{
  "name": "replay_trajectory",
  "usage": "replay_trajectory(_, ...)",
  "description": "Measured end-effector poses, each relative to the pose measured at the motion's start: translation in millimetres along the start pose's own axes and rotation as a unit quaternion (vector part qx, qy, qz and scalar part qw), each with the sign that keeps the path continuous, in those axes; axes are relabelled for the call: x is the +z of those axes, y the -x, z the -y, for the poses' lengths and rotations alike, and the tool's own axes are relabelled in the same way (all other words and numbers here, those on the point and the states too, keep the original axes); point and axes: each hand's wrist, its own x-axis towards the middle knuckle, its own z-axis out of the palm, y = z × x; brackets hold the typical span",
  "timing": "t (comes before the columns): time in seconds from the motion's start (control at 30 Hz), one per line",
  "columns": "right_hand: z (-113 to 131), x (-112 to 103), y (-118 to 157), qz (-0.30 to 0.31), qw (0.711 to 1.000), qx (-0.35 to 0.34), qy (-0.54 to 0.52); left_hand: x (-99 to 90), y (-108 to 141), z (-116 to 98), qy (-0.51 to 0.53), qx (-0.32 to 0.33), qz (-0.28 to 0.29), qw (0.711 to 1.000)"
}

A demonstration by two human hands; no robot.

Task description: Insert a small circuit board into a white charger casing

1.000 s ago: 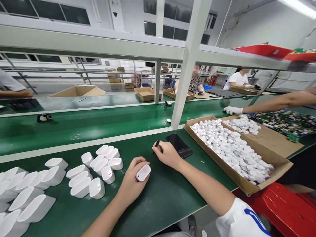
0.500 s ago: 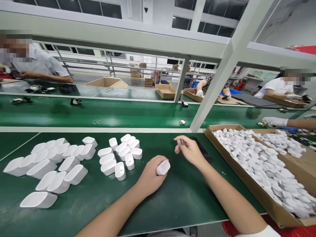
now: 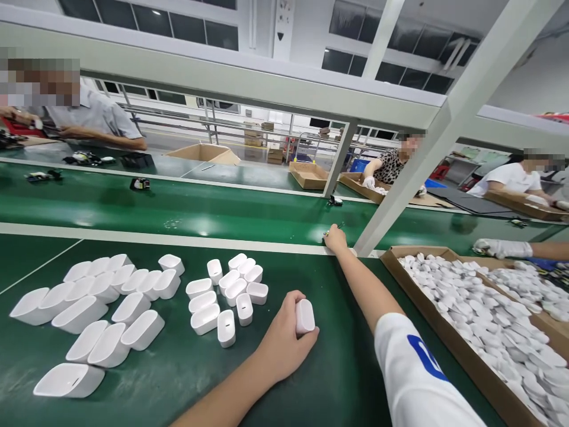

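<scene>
My left hand (image 3: 288,338) is wrapped around a white oblong plastic shell (image 3: 305,316), held just above the green table with its smooth face toward me. My right hand (image 3: 336,239) reaches over the table's far edge to the green conveyor belt, fingers pinched at a small electronic part (image 3: 326,235) mostly hidden by them. A thin dark tip shows beyond those fingers. Left of my left hand stand several small white shells (image 3: 226,328), some with a slot in the bottom. Farther left are several larger open white shells (image 3: 143,330).
A cardboard tray (image 3: 440,350) heaped with white pieces (image 3: 480,320) lies on the right. A slanted metal post (image 3: 400,184) rises beside my right arm. More small parts (image 3: 140,184) sit on the belt (image 3: 249,219). Co-workers sit across; a gloved hand (image 3: 500,248) is at far right.
My right hand has moved forward from above the table to the part on the belt. The left hand still holds the shell, now turned more upright. The dark phone-like slab is now out of sight.
</scene>
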Motion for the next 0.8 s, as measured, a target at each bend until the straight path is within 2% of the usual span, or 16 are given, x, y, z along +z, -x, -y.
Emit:
replay_trajectory(0.1,-1.2,0.1,4.1,0.006,1.000,-0.016,-0.005,-1.4,-3.8,3.3,0.015,0.008,-0.028,0.999)
replay_trajectory(0.23,0.3,-19.8,33.8,0.020,0.995,-0.081,-0.055,-2.2,-9.2,6.6,0.032,0.052,-0.063,0.996)
replay_trajectory(0.4,-4.8,-61.2,118.9,0.066,0.963,-0.217,-0.147,-3.9,-11.8,7.7,0.016,0.058,-0.024,0.998)
replay_trajectory(0.5,-8.6,-82.4,173.3,0.055,0.924,-0.330,-0.186,-3.4,-11.2,7.5,-0.072,0.068,0.000,0.995)
replay_trajectory(0.57,-9.2,-91.4,200.2,0.042,0.906,-0.373,-0.197,-2.7,-10.8,7.6,-0.133,0.063,0.009,0.989)
replay_trajectory(0.7,-6.3,-94.8,225.4,0.035,0.891,-0.382,-0.242,-4.6,-9.8,6.3,-0.183,0.044,0.017,0.982)
replay_trajectory(0.8,-2.2,-84.1,226.2,0.042,0.882,-0.363,-0.299,-8.8,-9.1,4.4,-0.157,0.089,0.005,0.984)
